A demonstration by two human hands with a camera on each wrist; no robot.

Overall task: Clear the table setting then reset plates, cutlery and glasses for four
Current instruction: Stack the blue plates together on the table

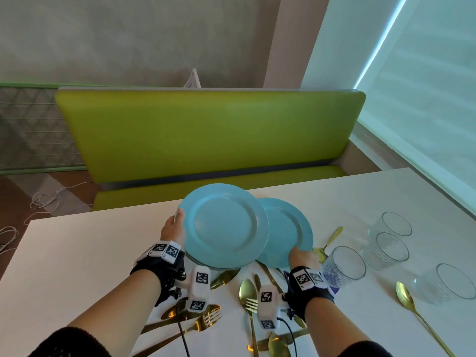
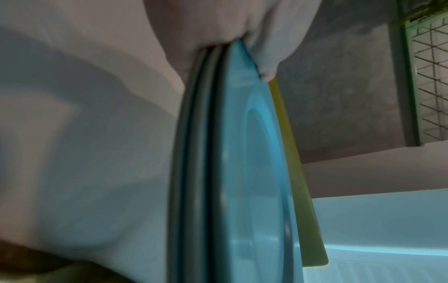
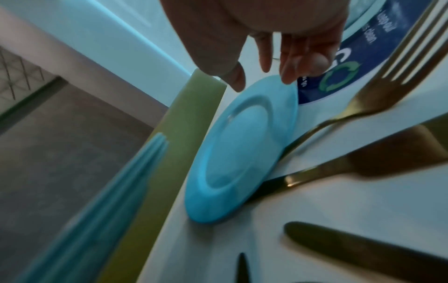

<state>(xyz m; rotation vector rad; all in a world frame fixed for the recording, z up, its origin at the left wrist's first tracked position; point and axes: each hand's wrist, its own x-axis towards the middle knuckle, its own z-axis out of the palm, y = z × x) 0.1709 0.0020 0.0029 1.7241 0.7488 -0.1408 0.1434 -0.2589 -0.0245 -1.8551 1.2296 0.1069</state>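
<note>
My left hand (image 1: 176, 228) grips the left rim of a stack of blue plates (image 1: 226, 228) and holds it above the white table (image 1: 77, 253). In the left wrist view the thumb (image 2: 266, 57) lies on top of the stack (image 2: 242, 172) and the fingers are underneath. A single blue plate (image 1: 286, 228) lies on the table just right of the stack, resting partly on gold cutlery. My right hand (image 1: 301, 257) is at its near rim. In the right wrist view that hand (image 3: 263, 76) has straight fingers and thumb at the edge of the plate (image 3: 242, 143), without gripping it.
Gold forks (image 1: 251, 305), spoons (image 1: 405, 297) and knives (image 3: 363, 256) are scattered over the near table. Several clear glasses (image 1: 386, 249) stand at the right, the nearest (image 1: 343, 266) beside my right wrist. A green bench (image 1: 206, 135) runs behind the table. Cables (image 1: 49, 199) lie on the floor at left.
</note>
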